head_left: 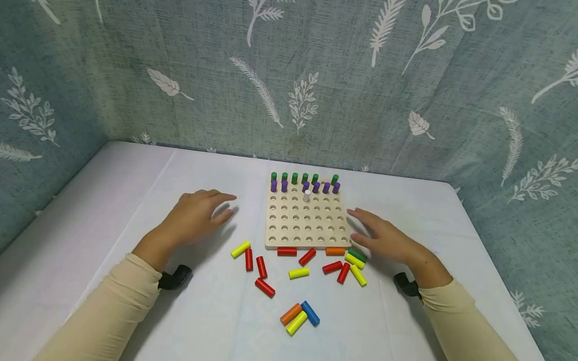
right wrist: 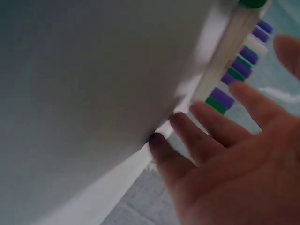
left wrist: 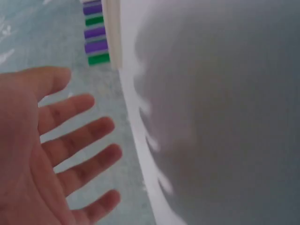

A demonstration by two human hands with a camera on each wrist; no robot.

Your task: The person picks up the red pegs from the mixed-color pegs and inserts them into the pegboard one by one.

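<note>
A square wooden pegboard [head_left: 301, 213] lies on the table, its back row holding several green pegs [head_left: 294, 178]. Several purple pegs [head_left: 316, 187] stand in the second row, with a gap in it. One white peg [head_left: 307, 195] stands upright just in front of them. My left hand [head_left: 194, 215] is to the left of the board, fingers spread and nothing in them; the left wrist view shows its bare palm. Beside the board's right edge is my right hand [head_left: 384, 235], also holding nothing, its fingertips close to that edge.
In front of the board lie loose pegs: several red [head_left: 265, 287] and yellow [head_left: 299, 273] ones, orange ones [head_left: 335, 251], a green one [head_left: 357, 255] and a blue one [head_left: 310, 313]. A white cloth covers the table [head_left: 217, 321]. Leaf-patterned fabric [head_left: 203, 75] hangs behind.
</note>
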